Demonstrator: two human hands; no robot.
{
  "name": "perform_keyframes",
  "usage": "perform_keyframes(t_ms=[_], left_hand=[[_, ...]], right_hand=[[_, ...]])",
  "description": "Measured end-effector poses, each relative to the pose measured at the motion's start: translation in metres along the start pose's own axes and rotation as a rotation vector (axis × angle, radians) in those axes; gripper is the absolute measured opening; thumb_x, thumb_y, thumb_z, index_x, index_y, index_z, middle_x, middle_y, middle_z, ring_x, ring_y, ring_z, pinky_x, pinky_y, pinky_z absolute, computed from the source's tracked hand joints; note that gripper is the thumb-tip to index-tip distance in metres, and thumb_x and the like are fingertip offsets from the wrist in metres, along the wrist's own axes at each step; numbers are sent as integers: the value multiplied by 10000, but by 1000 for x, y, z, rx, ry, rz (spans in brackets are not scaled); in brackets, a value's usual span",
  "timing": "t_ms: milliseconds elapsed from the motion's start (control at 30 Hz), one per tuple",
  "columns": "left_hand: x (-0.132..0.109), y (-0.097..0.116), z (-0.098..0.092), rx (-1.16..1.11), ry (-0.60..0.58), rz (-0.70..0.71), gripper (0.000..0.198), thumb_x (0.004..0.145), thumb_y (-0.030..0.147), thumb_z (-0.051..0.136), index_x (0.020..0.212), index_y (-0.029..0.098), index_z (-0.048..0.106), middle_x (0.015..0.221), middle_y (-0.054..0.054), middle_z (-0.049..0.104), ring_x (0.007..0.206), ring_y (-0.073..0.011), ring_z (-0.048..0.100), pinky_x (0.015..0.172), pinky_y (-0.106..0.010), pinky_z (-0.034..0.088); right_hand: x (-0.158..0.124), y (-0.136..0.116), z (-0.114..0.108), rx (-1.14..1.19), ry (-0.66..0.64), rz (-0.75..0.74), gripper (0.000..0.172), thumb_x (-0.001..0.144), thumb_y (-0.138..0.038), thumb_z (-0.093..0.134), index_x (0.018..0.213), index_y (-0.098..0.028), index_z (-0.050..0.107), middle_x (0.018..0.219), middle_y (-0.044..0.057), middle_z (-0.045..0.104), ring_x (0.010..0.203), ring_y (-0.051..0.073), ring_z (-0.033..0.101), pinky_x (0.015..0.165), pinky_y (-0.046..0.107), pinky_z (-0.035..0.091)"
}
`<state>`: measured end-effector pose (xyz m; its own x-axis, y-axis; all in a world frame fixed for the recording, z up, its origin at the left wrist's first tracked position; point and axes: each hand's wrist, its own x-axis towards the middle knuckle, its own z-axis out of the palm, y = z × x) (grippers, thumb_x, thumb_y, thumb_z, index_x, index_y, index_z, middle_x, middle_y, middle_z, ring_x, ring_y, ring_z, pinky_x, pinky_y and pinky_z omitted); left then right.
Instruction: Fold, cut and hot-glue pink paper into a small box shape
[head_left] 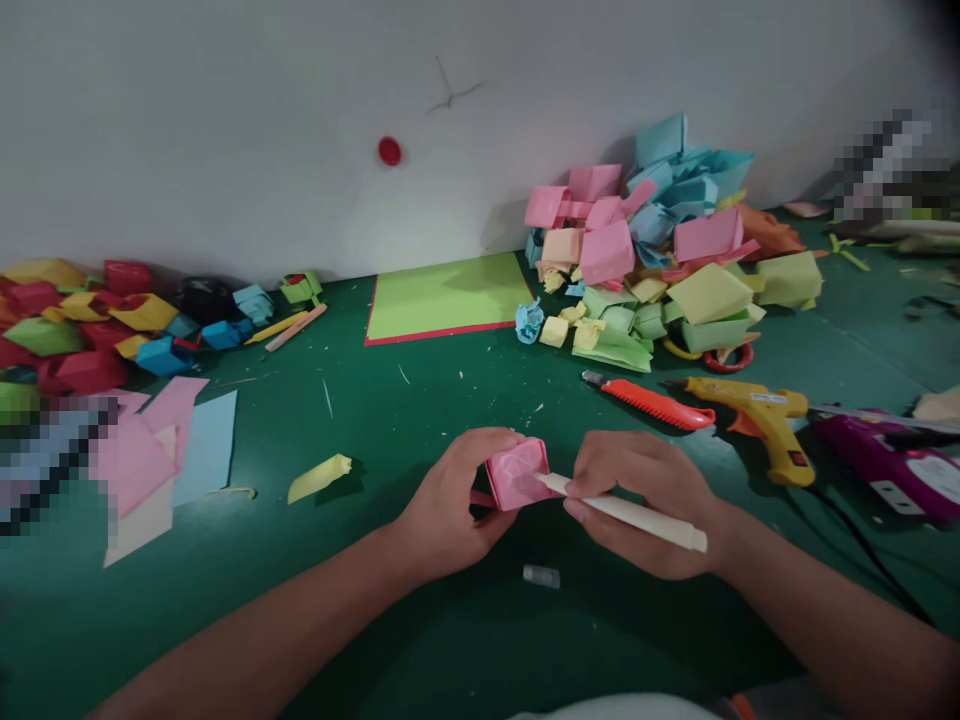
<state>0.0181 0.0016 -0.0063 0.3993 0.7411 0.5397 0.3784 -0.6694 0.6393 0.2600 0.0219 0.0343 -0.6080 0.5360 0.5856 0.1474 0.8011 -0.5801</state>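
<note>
My left hand [463, 500] is closed around a small pink paper box [516, 478], its thumb and fingers on the box's sides. A whitish, shiny patch shows on the box's upturned face. Pinched in my right hand [652, 500] is a slim white glue pen [637, 517], its narrow tip touching that face near the right edge. Below the box, a small clear cap [541, 576] lies on the green table [420, 640].
Folded paper pieces [607, 250] are heaped at back right, coloured boxes [90, 320] at back left. A red cutter [652, 402], yellow glue gun [757, 410] and purple device [892, 465] lie right. Paper sheets [206, 445] and a yellow scrap [319, 478] lie left; a green card [450, 297] lies behind.
</note>
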Motion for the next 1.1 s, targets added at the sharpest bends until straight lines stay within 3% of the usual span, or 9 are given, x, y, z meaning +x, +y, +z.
perform_keyframes(t_ms=[300,1100], left_hand=[[-2,-1,0,4,-11,-9,671,770,77,700,1365,256,447,1294,-121,635,1215,-268,628,1002,-422,544],[-1,-1,-1,-25,-35,3,628,814,128,695,1376,256,446,1307,-132,649,1226,-283,627,1008,-454,537]], right_hand=[[5,-4,-2,-2,65,20,174,860,-85,623,922,-233,554,750,2,645,633,128,594,570,248,458],[1,-5,3,45,-8,-38,167,890,-117,622,951,-254,545,744,-1,654,679,153,619,618,286,465]])
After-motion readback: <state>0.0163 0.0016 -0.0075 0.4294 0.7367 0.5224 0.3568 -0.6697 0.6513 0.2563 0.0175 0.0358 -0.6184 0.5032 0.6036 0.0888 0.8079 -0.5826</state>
